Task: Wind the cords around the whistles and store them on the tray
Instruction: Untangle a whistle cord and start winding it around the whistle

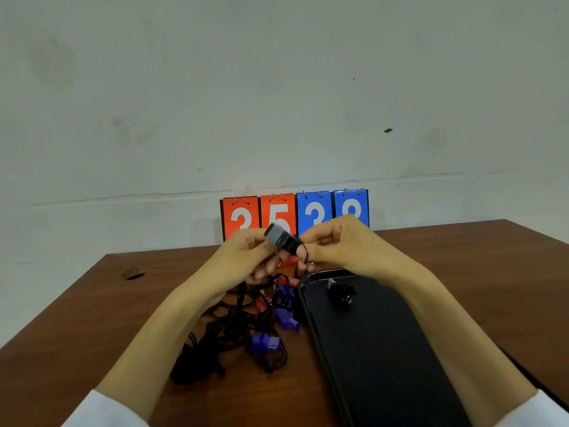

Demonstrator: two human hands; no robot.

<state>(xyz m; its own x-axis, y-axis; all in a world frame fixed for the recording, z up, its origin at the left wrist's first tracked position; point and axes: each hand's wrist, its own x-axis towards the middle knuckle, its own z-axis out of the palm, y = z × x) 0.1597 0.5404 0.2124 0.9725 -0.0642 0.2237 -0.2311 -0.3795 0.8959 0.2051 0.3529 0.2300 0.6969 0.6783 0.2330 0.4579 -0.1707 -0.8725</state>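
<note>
A person's left hand [243, 254] gripped a black whistle [278, 237] with a grey mouthpiece, fingers and thumb curled round its body, raised above the wooden counter [462, 272]. The whistle's long axis ran from upper left to lower right, with the mouthpiece pointing away from the right hand and the ring end pointing toward it. The right hand [338, 241], just beside that ring end, pinched the black cord [305, 255] between thumb and fingertips. A small loop of cord showed between the 2 hands. The whistle's body seemed already wrapped in dark cord, though blur made that hard to confirm.

Judged from this, winding was near its end. The right hand, nearer the loose end, would need to carry the cord across the whistle's long axis.

Below the right hand, toward the person, lay a black tray [385, 349] holding 1 wound whistle [341, 293] near its far end. Below the left hand, left of the tray, lay a tangled pile [240, 328] of blue and red whistles on black cords. Beyond both hands stood a flip scoreboard [314, 208] with orange and blue cards.
</note>
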